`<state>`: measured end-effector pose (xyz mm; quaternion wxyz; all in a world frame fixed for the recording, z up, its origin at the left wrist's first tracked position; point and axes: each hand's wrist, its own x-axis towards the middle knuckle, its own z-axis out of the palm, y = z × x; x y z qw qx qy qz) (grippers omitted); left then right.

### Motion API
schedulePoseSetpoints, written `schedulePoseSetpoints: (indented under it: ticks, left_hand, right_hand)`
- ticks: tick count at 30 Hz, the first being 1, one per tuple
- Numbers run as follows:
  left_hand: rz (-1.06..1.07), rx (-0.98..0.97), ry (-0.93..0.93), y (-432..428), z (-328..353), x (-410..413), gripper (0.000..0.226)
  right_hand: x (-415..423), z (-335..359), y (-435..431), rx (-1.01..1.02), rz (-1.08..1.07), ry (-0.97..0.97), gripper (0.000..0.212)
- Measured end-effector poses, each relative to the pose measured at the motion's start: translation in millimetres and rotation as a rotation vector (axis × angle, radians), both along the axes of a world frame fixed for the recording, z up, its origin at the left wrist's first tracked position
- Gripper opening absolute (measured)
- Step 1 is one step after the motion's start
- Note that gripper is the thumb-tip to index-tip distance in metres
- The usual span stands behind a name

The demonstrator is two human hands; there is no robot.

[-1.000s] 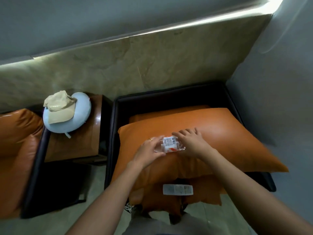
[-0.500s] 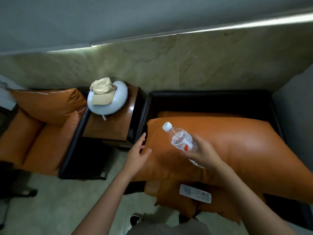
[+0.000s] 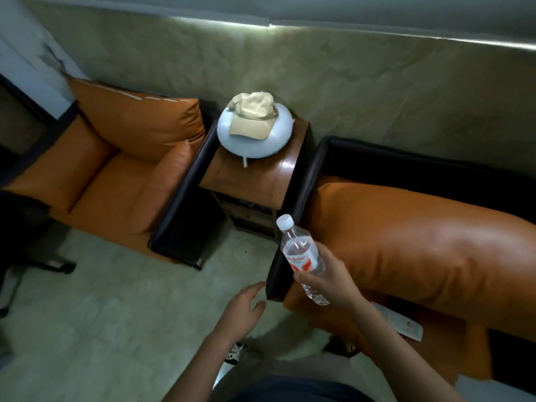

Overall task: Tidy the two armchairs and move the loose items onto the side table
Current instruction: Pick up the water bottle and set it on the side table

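Right hand [image 3: 327,278] grips water bottle [image 3: 303,256] mid-body, aloft beside the right armchair [image 3: 420,245] — left hand [image 3: 242,310] relaxed, empty. Risk: side table [image 3: 255,181] crowded by cap [image 3: 253,114] on pillow [image 3: 229,137] — bottle may tip.

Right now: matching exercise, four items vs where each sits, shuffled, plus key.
Things:
1. clear plastic water bottle with white cap
2. beige cloth cap
3. pale blue round pad
4. white paper slip

Places:
A. on the brown wooden side table
B. on the orange armchair seat at right
C. held in the right hand
D. on top of the blue pad

Pairs: 1-C, 2-D, 3-A, 4-B
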<state>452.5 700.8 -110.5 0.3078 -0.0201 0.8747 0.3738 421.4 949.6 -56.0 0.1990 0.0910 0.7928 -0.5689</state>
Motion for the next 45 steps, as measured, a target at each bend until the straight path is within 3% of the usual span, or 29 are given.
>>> schedulePoseSetpoints:
  ticks: [4,8,15,27,36,42,45]
  left_hand:
    - [0.008,-0.007,-0.043,-96.7,-18.2,7.3,0.051]
    - [0.180,-0.003,-0.043,-177.4,-16.9,11.0,0.048]
    - [0.308,0.059,-0.019,-237.3,-20.3,10.6,0.047]
    - [0.291,0.130,0.018,-254.1,-15.8,-74.4,0.048]
    - [0.163,0.153,0.038,-213.0,1.7,-252.2,0.056]
    - [0.148,0.365,-0.022,-177.9,11.4,-360.3,0.075]
    - [0.167,0.504,-0.054,-164.0,10.8,-394.8,0.068]
  right_hand:
    - [3.5,-5.7,-100.7,-0.036,0.013,-0.016,0.066]
    - [-4.3,-10.4,-173.1,-0.010,0.050,-0.090,0.095]
    - [-40.1,-7.7,-239.9,0.102,0.067,-0.053,0.099]
    - [-135.8,-21.8,-257.2,0.009,-0.131,0.028,0.099]
    - [-264.6,-30.8,-239.2,-0.135,-0.108,0.041,0.068]
    - [-339.3,-40.4,-232.6,-0.123,-0.118,0.054,0.065]
    - [-369.5,-51.3,-238.6,-0.081,-0.103,0.072,0.071]
